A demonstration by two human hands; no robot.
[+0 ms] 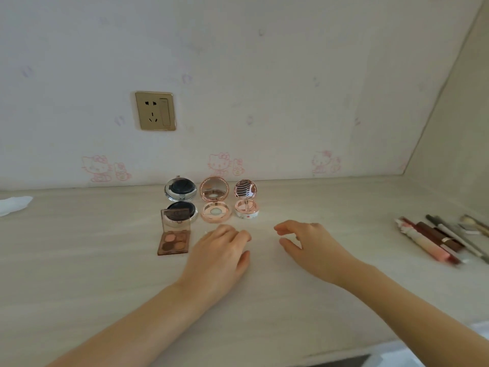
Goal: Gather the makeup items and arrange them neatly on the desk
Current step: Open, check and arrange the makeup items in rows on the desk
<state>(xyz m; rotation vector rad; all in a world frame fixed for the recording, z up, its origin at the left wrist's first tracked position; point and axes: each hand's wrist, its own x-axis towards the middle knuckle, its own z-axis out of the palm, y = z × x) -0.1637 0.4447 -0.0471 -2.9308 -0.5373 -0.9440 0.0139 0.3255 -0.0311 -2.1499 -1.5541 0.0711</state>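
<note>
Three open round compacts stand in a row near the wall: a dark silver-rimmed compact (pixel 181 201), a rose-gold compact (pixel 214 205) and a small pink compact (pixel 246 202). In front of the dark one lies an open brown eyeshadow palette (pixel 174 235). My left hand (pixel 222 250) rests palm down on the desk just right of the palette, fingers curled, holding nothing that I can see. My right hand (pixel 307 245) hovers to its right, fingers apart and empty. A bunch of lipsticks, pencils and brushes (pixel 444 238) lies at the far right.
The pale wood-grain desk (pixel 92 260) meets a wallpapered wall with a gold power socket (pixel 155 111). A side wall closes the right end. A white tissue (pixel 13 205) lies at the far left. The desk's front edge shows at the bottom right.
</note>
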